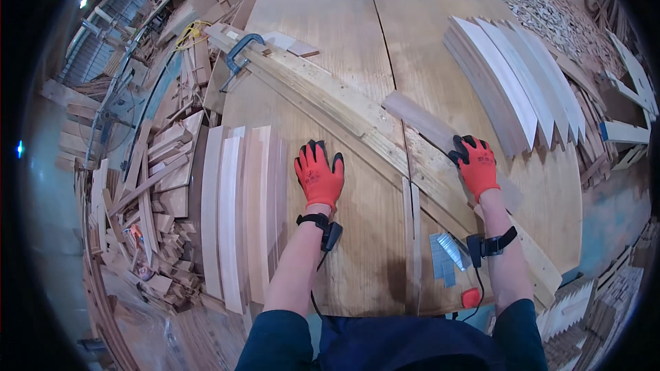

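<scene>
My left hand (320, 175), in a red glove with black fingertips, lies palm down on the wooden tabletop (350, 247), its fingers spread and nothing in them. My right hand (478, 168), gloved the same way, is closed over a flat wooden board (421, 118) that slants under it. Part of the board is hidden by the hand and wrist. Beside it, a long timber guide (330, 99) crosses the table diagonally. A blue C-clamp (240, 55) grips the guide near its far left end. Each wrist wears a black strap with a small device and cable.
Stacked boards (234, 220) stand left of my left hand; more boards with angled ends (509, 82) lie at the right. Metal fastener strips (443, 260) and a small red object (470, 297) sit near the front edge. Wood offcuts (161, 233) pile up left of the table.
</scene>
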Motion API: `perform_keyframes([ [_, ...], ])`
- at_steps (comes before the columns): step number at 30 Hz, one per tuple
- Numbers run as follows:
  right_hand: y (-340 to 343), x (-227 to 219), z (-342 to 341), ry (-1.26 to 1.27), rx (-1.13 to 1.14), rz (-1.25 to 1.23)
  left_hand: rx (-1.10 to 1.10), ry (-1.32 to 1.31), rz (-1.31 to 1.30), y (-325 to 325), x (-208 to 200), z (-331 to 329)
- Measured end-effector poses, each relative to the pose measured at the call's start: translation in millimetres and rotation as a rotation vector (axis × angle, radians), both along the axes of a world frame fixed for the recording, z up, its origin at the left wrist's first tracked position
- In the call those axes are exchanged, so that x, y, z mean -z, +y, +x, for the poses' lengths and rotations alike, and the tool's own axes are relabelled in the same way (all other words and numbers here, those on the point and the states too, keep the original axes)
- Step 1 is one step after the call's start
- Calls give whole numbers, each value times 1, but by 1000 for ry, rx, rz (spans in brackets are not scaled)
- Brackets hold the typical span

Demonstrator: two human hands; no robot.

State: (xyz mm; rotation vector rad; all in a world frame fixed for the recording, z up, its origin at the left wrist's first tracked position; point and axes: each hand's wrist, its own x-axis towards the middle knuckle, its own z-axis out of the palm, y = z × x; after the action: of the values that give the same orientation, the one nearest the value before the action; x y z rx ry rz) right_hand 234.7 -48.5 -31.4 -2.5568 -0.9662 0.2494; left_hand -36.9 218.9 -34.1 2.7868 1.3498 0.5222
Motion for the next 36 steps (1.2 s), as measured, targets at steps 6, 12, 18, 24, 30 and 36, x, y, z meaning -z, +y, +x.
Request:
perform_keyframes([
  [6, 3, -2, 0, 0, 21, -20, -2, -31, 0, 4, -4, 6],
  [12, 10, 5, -8, -34, 32, 44, -3, -44, -18, 14, -4, 9],
  [18, 31, 8, -21, -96, 72, -45, -3, -48, -20, 29, 1, 12],
  [24, 47, 22, -53, -173, 148, -159, 40, -93, -6, 48, 18, 9],
  [30, 48, 53, -64, -186, 244, -89, 87, -105, -14, 57, 37, 6],
  [36, 54, 78, -65, -206, 289, 11, 130, -147, 20, 71, 58, 14],
])
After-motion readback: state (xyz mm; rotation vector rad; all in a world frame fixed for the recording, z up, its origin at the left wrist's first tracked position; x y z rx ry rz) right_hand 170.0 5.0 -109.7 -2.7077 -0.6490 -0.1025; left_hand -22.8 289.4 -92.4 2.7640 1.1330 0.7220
